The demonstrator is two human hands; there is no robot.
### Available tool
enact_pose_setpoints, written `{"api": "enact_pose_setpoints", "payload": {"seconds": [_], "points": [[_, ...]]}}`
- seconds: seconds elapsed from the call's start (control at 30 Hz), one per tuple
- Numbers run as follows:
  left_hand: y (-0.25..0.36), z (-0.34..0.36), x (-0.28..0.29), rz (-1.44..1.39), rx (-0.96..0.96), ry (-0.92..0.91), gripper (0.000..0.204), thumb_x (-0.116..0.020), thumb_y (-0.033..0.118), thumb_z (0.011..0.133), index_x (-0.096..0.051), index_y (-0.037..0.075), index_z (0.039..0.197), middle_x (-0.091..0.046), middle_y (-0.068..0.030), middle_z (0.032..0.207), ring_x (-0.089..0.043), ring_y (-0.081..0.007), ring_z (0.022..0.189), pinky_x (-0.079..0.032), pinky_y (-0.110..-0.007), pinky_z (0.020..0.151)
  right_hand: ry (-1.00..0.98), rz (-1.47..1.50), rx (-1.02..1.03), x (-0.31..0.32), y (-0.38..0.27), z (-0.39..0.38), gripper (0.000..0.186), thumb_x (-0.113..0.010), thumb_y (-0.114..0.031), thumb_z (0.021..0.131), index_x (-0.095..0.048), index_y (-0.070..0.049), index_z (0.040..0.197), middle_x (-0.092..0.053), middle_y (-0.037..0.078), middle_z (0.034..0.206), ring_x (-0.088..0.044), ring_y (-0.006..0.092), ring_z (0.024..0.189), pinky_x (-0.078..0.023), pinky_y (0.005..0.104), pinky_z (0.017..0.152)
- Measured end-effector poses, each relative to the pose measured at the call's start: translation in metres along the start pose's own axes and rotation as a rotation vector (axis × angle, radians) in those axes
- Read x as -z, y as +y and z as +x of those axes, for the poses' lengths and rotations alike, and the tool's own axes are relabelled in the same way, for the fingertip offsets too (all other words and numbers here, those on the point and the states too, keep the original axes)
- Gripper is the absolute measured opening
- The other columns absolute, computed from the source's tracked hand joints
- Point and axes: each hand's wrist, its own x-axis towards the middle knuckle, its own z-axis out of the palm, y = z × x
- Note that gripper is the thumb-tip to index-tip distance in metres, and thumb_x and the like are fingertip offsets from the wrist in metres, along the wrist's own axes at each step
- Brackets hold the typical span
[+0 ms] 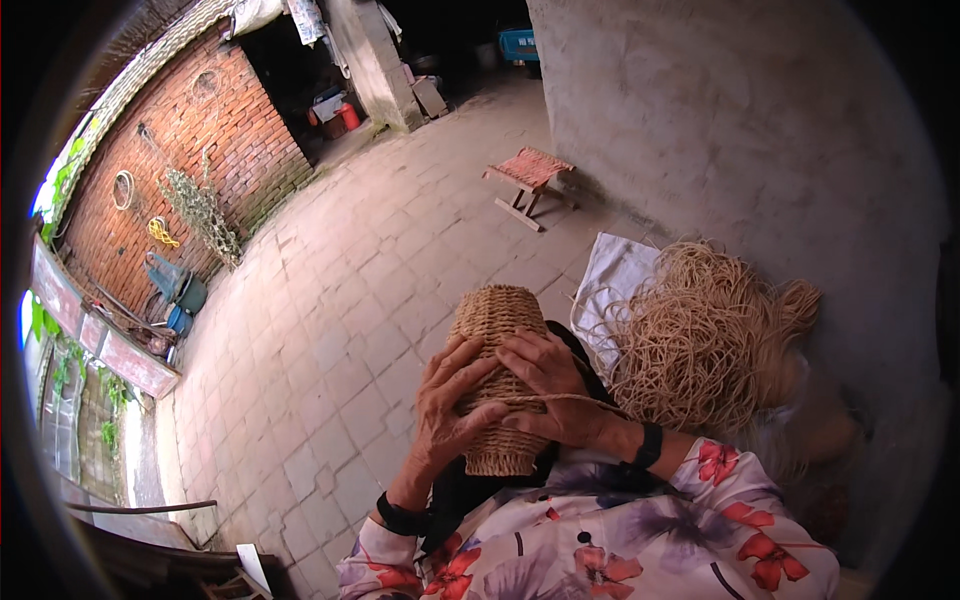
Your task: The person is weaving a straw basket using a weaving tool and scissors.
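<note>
A tan woven basket (pixel 497 308), waisted in the middle and flaring toward its near end, lies over my lap. My left hand (pixel 448 398) wraps its left side, with the thumb stretched across the near part. From the right, my right hand (pixel 552 385) grips the basket, its fingers spread over the weave near the waist. A single twisted cord (pixel 592 402) runs from the basket across the right hand toward the wrist. The side of the basket facing away from me is hidden.
To my right, a large heap of loose tan cord (pixel 690 345) lies partly over a white sheet (pixel 603 290), beside a grey wall (pixel 750 130). A folding stool (pixel 532 168) with a red woven seat stands ahead on the paved floor (pixel 350 280). A brick wall (pixel 215 120) rises far left.
</note>
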Motion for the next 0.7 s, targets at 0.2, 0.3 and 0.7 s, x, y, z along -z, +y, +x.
{"api": "enact_pose_setpoints", "payload": {"seconds": [0.2, 0.3, 0.7], "points": [[0.014, 0.001, 0.013, -0.216, 0.299, 0.19, 0.044, -0.072, 0.027, 0.085, -0.065, 0.004, 0.122, -0.057, -0.0185, 0.138, -0.051, -0.0364, 0.13, -0.04, -0.044, 0.109, -0.068, -0.021, 0.097, -0.016, -0.015, 0.037, 0.066, -0.069, -0.044, 0.089, -0.053, -0.004, 0.139, -0.051, 0.013, 0.142, -0.044, 0.0326, 0.137, -0.025, 0.0543, 0.115], [0.003, -0.008, 0.019, -0.158, 0.254, 0.226, 0.037, -0.063, 0.019, 0.088, -0.064, 0.002, 0.122, -0.056, -0.0179, 0.138, -0.051, -0.0342, 0.129, -0.04, -0.042, 0.108, 0.009, 0.389, -0.109, -0.003, -0.006, 0.05, 0.067, -0.058, -0.05, 0.096, -0.049, -0.002, 0.142, -0.05, 0.016, 0.144, -0.045, 0.0335, 0.136, -0.025, 0.0497, 0.116], [0.003, -0.014, 0.02, -0.19, 0.231, 0.199, 0.046, -0.072, 0.027, 0.081, -0.066, 0.003, 0.12, -0.054, -0.0178, 0.14, -0.045, -0.0372, 0.133, -0.038, -0.048, 0.11, 0.097, 0.045, 0.014, -0.033, -0.005, 0.02, 0.062, -0.064, -0.049, 0.091, -0.055, -0.01, 0.139, -0.051, 0.014, 0.145, -0.041, 0.0334, 0.139, -0.027, 0.0498, 0.114]]}}
